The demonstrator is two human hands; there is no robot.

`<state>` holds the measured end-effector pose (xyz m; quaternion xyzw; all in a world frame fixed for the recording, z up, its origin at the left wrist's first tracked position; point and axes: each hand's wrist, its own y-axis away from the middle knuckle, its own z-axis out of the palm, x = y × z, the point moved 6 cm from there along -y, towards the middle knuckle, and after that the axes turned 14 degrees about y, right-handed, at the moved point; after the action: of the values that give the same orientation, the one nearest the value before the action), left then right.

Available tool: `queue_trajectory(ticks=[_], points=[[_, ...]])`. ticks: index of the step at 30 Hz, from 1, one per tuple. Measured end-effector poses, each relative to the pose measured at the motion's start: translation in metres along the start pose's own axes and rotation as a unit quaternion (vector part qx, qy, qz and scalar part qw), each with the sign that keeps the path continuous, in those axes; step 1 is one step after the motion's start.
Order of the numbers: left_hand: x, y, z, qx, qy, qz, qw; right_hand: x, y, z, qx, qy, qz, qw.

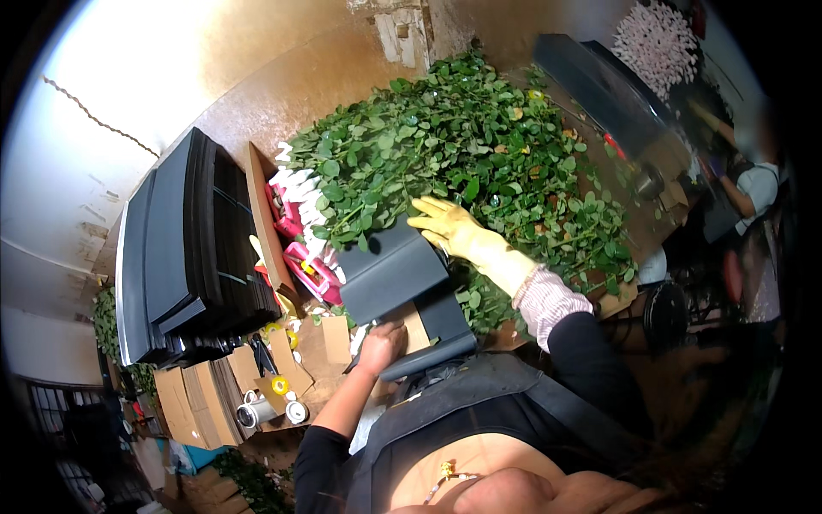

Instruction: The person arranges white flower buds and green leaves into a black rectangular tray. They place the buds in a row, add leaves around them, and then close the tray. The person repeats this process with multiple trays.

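Note:
My bare left hand is closed at the lower edge of the dark grey folded sheet, beside a piece of tan cardboard; what its fingers hold is hidden. My right hand, in a yellow rubber glove with a striped cuff, lies with fingers apart at the sheet's upper edge, against the big heap of green leafy stems. At the heap's left end, white wrapped tips sit by pink plastic pieces.
A thick stack of dark sheets stands left, with cardboard, white cylinders, yellow tape and dark scissors below it. A co-worker stands far right near a pale pink flower bunch. A stained wall is behind.

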<state>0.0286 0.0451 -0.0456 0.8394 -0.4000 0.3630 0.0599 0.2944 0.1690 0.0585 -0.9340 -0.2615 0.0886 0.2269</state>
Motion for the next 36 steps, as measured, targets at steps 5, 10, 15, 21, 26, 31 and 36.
queue_trajectory(ticks=[5, 10, 15, 21, 26, 31, 36], points=[[-0.004, 0.000, -0.005, 0.017, 0.135, -0.197, 0.971, 0.019, -0.002, -0.031, -0.201, -0.367, 0.284, 0.863], [-0.016, 0.018, 0.007, -0.114, 0.017, -0.111, 0.987, 0.081, -0.092, -0.038, 0.051, -0.114, 0.129, 0.984], [0.023, -0.024, -0.014, -0.074, -0.035, -0.050, 0.995, 0.163, -0.185, 0.068, -0.284, 0.286, 0.144, 0.904], [0.027, -0.018, -0.017, -0.028, -0.013, -0.043, 0.999, 0.173, -0.196, 0.080, -0.461, 0.156, 0.220, 0.845], [0.020, -0.013, -0.011, -0.033, -0.017, -0.048, 0.998, 0.166, -0.181, 0.003, -0.312, 0.192, 0.143, 0.919], [0.008, 0.002, -0.003, -0.080, -0.036, -0.081, 0.993, 0.069, -0.131, -0.150, 0.062, 0.185, 0.057, 0.979], [0.007, 0.010, -0.010, -0.060, -0.045, -0.051, 0.996, 0.031, -0.091, -0.150, 0.006, 0.157, 0.061, 0.986]])
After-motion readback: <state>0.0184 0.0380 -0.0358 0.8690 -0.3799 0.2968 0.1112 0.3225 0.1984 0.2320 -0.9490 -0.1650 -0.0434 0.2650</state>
